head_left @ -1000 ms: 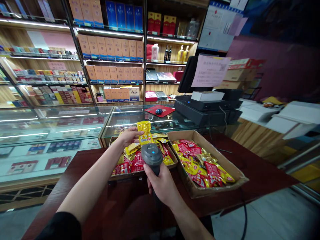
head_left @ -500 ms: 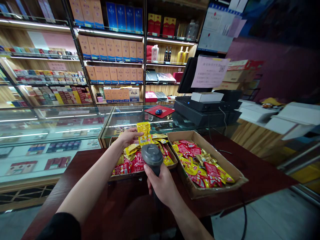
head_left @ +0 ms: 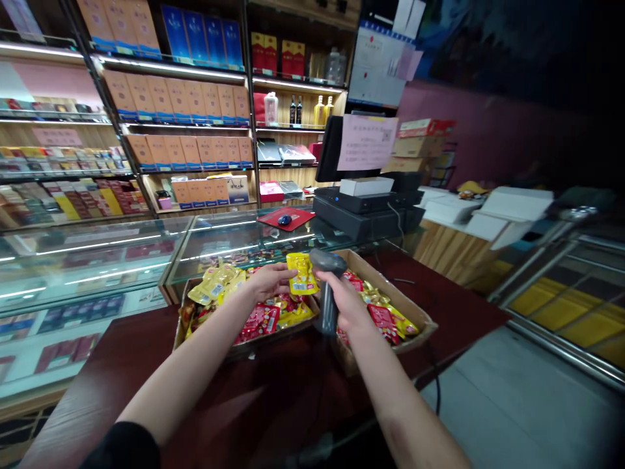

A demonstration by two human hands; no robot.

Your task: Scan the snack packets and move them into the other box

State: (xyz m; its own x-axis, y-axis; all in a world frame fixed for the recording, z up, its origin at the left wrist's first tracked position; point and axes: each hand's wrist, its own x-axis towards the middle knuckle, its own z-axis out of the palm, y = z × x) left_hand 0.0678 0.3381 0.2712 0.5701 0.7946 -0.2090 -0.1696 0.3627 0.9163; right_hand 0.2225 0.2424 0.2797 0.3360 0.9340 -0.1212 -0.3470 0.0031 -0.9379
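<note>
The left hand point(head_left: 271, 281) pinches 1 yellow packet point(head_left: 301, 275) near an open carton point(head_left: 293, 330) on the tabletop point(head_left: 263, 397), just beside the scanner point(head_left: 329, 306) gripped in the right hand point(head_left: 346, 303). Likely light, pliable and slick, the yellow packet seems best held by a flat edge.

- I get most of my light from white strips point(head_left: 170, 69) along the shelves point(head_left: 185, 124), brightest at left and centre.
- Glare streaks cross the glass counter point(head_left: 222, 244).
- The table point(head_left: 273, 391) looks dim to me, with a faint sheen at its left.
- At upper right, the wall point(head_left: 488, 124) sinks into near-black shadow.
- I see the scanner point(head_left: 329, 286) smeared and soft-edged.
- The packet point(head_left: 301, 274) reads bright yellow, its fine print unclear.
- I can't read the blurred lettering on the sheet point(head_left: 366, 144).
- Towards the right edge, the rail point(head_left: 561, 348) looks stretched and slanted.
</note>
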